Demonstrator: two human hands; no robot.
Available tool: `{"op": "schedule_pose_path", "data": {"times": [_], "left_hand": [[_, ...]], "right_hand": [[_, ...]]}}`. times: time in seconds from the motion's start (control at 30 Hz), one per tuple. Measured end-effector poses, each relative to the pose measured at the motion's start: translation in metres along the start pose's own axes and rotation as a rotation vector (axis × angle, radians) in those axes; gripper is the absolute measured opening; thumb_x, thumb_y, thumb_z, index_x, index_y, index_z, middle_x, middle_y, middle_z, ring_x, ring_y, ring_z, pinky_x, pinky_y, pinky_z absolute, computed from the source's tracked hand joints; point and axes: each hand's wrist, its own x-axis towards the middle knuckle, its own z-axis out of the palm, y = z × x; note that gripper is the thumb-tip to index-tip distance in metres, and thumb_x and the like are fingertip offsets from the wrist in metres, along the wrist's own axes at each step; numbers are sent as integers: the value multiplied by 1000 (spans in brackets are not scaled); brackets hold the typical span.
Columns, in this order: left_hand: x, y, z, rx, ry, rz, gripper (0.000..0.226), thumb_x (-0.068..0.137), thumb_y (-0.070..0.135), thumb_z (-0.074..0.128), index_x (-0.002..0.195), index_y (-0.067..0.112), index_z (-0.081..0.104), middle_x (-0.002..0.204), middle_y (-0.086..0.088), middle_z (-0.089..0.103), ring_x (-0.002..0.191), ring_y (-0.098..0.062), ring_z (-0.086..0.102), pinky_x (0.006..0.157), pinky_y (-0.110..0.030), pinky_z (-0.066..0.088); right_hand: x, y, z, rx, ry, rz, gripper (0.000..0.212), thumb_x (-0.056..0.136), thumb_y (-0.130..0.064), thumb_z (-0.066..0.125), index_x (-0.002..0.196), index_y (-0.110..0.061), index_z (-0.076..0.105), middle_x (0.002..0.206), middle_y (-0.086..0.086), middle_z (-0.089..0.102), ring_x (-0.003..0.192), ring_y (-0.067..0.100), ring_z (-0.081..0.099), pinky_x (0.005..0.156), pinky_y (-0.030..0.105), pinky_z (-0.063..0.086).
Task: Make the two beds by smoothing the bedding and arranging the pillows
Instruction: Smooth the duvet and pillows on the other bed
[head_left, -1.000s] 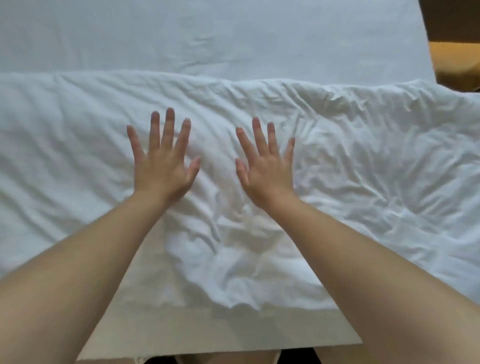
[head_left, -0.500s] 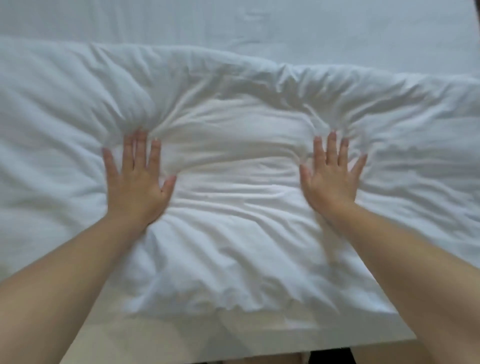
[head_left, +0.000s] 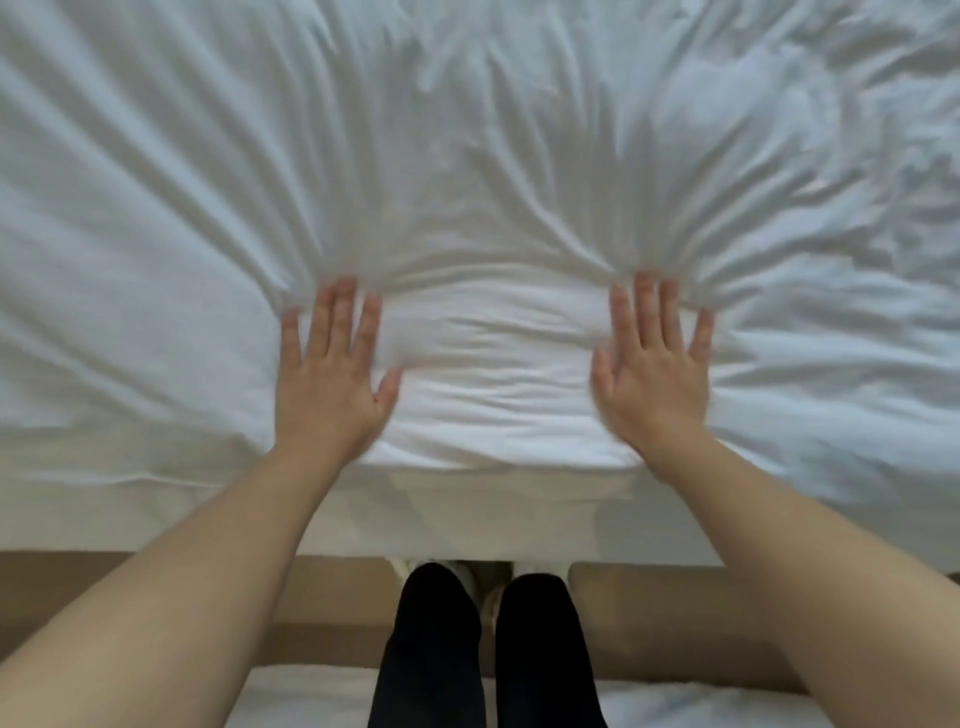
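A white, creased duvet (head_left: 478, 156) covers the bed and fills the upper part of the head view. My left hand (head_left: 332, 379) lies flat on it near the bed's near edge, fingers straight and spread. My right hand (head_left: 654, 374) presses flat on the duvet a forearm's length to the right, fingers straight too. Folds fan out from both sets of fingertips, and the cloth between my hands lies fairly flat. No pillow is in view.
The bed's near edge (head_left: 156, 519) hangs over a brown floor strip (head_left: 675, 623). My legs in dark trousers (head_left: 483, 654) stand against the bed. White bedding of another bed (head_left: 311, 696) shows at the bottom.
Both hands have slid back toward the near edge, dragging the duvet with them. The view has tilted down, so my legs and the floor now show.
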Motion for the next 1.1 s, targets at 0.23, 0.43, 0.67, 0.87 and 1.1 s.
{"op": "schedule_pose_path", "data": {"times": [0.23, 0.43, 0.67, 0.87, 1.1], "left_hand": [[-14, -33, -75, 64, 41, 24, 69, 97, 48, 20, 155, 12, 14, 163, -13, 5, 150, -31, 2, 118, -57, -2], [37, -78, -68, 39, 95, -5, 68, 97, 46, 22, 156, 15, 7, 164, -11, -3, 151, -29, -5, 116, -58, -4], [-11, -174, 36, -1, 94, 174, 75, 92, 48, 30, 156, 11, 13, 163, -13, 8, 151, -28, 7, 120, -51, -3], [-43, -239, 20, 52, 9, 113, 79, 92, 54, 24, 154, 6, 17, 161, -18, 13, 149, -33, 11, 120, -52, -2], [59, -206, -51, -68, 257, 106, 71, 96, 50, 21, 156, 18, 2, 164, -12, -3, 150, -32, -3, 116, -62, -2]], "right_hand": [[-12, -66, -75, 31, -79, -91, 69, 98, -49, 19, 157, -16, 4, 165, 7, -3, 151, 31, -3, 117, 63, 1], [25, -208, -79, 167, 27, -235, 67, 96, -47, 16, 157, -22, 1, 165, 4, -6, 151, 28, -7, 116, 63, -3], [13, -229, 1, 67, 93, -235, 72, 90, -42, 36, 155, -17, 20, 163, 8, 14, 150, 28, 12, 117, 62, 6], [-2, -230, -25, 35, -55, 33, 72, 93, -48, 13, 157, -17, 3, 165, 6, -4, 151, 28, -5, 117, 62, 0], [78, -335, -82, 187, 170, -141, 65, 96, -45, 18, 157, -26, 9, 165, 4, 0, 151, 28, -1, 116, 64, 0]]}}
